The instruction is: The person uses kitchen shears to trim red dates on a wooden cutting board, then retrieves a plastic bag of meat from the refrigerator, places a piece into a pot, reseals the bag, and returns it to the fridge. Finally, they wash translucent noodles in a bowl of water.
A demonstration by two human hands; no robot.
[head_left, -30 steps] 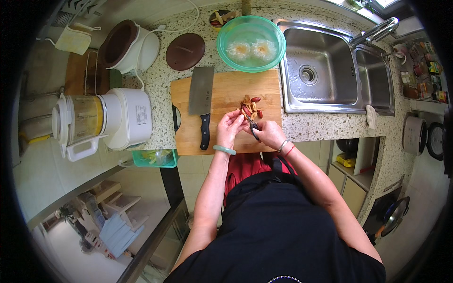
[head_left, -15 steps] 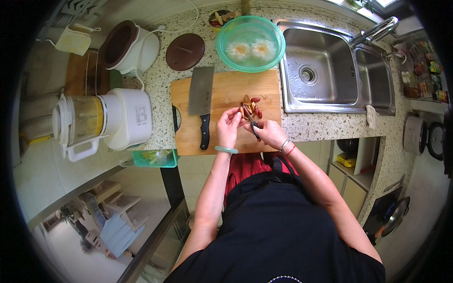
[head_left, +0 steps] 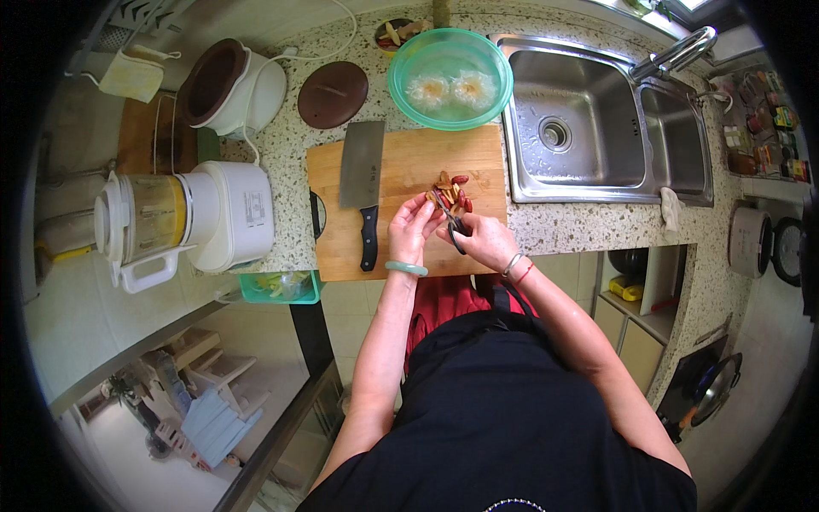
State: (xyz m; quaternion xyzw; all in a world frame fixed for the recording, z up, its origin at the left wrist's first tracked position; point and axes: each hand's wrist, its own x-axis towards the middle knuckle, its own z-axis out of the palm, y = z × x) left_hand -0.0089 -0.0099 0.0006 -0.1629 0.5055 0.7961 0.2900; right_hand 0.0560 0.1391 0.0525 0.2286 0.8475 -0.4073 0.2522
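My right hand (head_left: 486, 241) is closed round the black handles of a pair of scissors (head_left: 459, 229), whose blades point up toward the fingertips of my left hand (head_left: 411, 229). Those fingertips pinch a small reddish-brown piece, which looks like a red date (head_left: 431, 197). Just beyond the blades lies a little pile of whole and cut red dates (head_left: 461, 180) on the wooden cutting board (head_left: 409, 162). To the left of my left hand rests a cleaver (head_left: 363, 171), its black handle toward me.
A green bowl (head_left: 408, 102) with two pale, round things in water stands beyond the board. At right is a steel double sink (head_left: 593, 192). A brown lid (head_left: 333, 94), a white pot (head_left: 264, 90) and a blender (head_left: 230, 218) stand at left. A green bin (head_left: 277, 299) hangs below the counter edge.
The scissor blades have swung a little to the left, closer to the date in my left fingertips. The pile and the cleaver have stayed put.
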